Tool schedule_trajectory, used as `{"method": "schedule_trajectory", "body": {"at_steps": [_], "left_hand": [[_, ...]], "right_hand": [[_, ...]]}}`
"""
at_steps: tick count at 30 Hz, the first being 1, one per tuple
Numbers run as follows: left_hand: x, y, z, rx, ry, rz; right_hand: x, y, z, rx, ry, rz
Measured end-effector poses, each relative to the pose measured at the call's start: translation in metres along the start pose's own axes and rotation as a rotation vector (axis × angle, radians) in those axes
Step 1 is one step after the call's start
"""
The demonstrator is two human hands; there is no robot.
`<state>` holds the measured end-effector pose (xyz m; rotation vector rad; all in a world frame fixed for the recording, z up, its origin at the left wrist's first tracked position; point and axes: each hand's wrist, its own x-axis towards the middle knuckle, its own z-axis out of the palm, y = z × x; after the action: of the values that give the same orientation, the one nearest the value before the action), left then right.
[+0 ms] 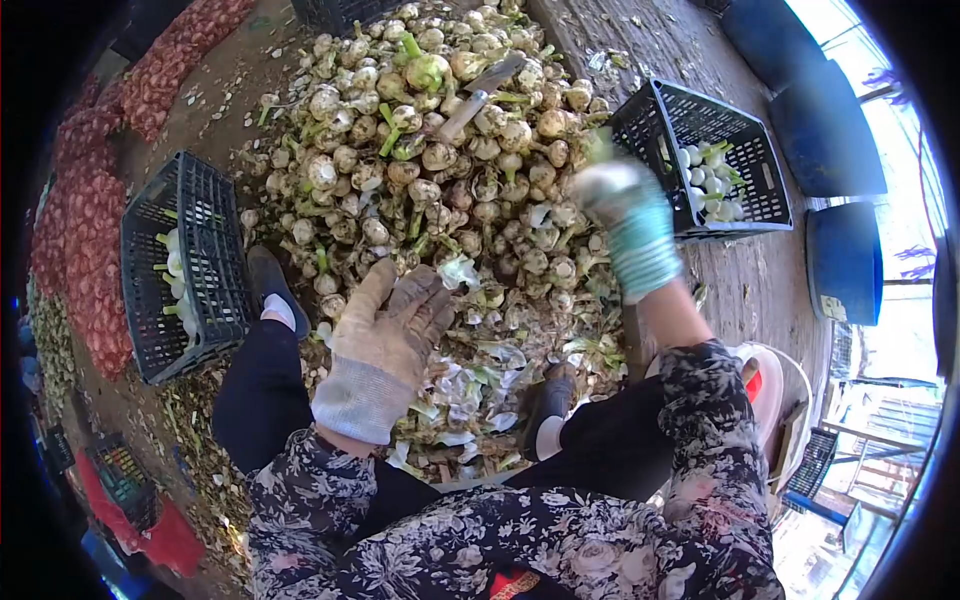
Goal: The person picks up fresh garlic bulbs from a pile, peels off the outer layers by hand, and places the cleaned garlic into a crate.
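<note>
1. Head view, centre: a large heap of garlic-like bulbs [345,160] covers the floor before a seated person; a wooden-handled blade [480,95] lies on top.
2. Left hand [385,335], beige-gloved: fingers loosely extended, released, above the heap's near edge, by papery skins [495,375].
3. Right hand [615,195], motion-blurred: beside the right crate [640,125]; whether its fingers grasp anything, I cannot tell.
4. White, green-stemmed bulbs [712,180] sit inside that crate; similar ones are in the left crate [225,250].

Littered floor [262,62]: bulb heap [425,192], pale peelings [485,378], black crate [217,250].
</note>
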<state>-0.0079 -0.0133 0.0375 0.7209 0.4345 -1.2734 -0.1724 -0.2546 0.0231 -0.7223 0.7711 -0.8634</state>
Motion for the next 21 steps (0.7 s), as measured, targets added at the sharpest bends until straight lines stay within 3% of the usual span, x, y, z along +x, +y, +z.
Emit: {"method": "schedule_trajectory", "body": {"at_steps": [1, 2, 4, 6, 8, 10, 12, 13, 14, 16, 17, 19, 20, 21], "left_hand": [[0.006, 0.001, -0.008, 0.033, -0.004, 0.016], [0.009, 0.001, -0.012, 0.068, -0.005, 0.034], [0.007, 0.001, -0.006, 0.069, 0.037, 0.038], [0.003, -0.002, 0.002, 0.109, 0.051, 0.039], [0.000, -0.003, 0.007, 0.177, 0.040, 0.052], [0.002, -0.003, 0.002, 0.254, 0.016, 0.069], [0.006, -0.002, -0.004, 0.298, 0.023, 0.052], [0.005, -0.002, -0.002, 0.324, 0.031, 0.065], [0.007, 0.001, -0.002, 0.312, 0.034, 0.047], [0.007, 0.004, -0.007, 0.289, 0.048, -0.009], [0.006, 0.005, -0.006, 0.318, 0.043, 0.014], [0.005, 0.004, -0.007, 0.380, 0.004, 0.044], [0.003, 0.003, -0.009, 0.412, -0.008, 0.056], [0.002, 0.000, -0.012, 0.368, -0.056, -0.001]], "right_hand": [[0.017, -0.021, -0.026, -0.045, 0.012, -0.224], [0.034, -0.036, -0.038, 0.048, 0.004, -0.295], [0.060, -0.028, -0.042, 0.025, 0.021, -0.068], [0.059, -0.005, -0.009, -0.536, 0.168, 0.200], [0.136, 0.055, -0.042, -1.395, -0.077, -0.187], [0.140, 0.063, 0.013, -1.734, 0.081, -0.128], [0.185, 0.095, 0.018, -1.635, 0.150, 0.011], [0.211, 0.116, 0.010, -1.253, 0.141, 0.277], [0.246, 0.140, -0.018, -1.360, 0.099, -0.063], [0.204, 0.121, -0.006, -0.798, 0.135, 0.106], [0.185, 0.110, -0.006, -0.831, 0.054, 0.121], [0.120, 0.088, 0.016, -0.522, 0.037, 0.146], [0.098, 0.091, 0.009, -0.703, -0.119, -0.014], [0.031, 0.060, 0.043, -0.779, -0.251, -0.084]]}}
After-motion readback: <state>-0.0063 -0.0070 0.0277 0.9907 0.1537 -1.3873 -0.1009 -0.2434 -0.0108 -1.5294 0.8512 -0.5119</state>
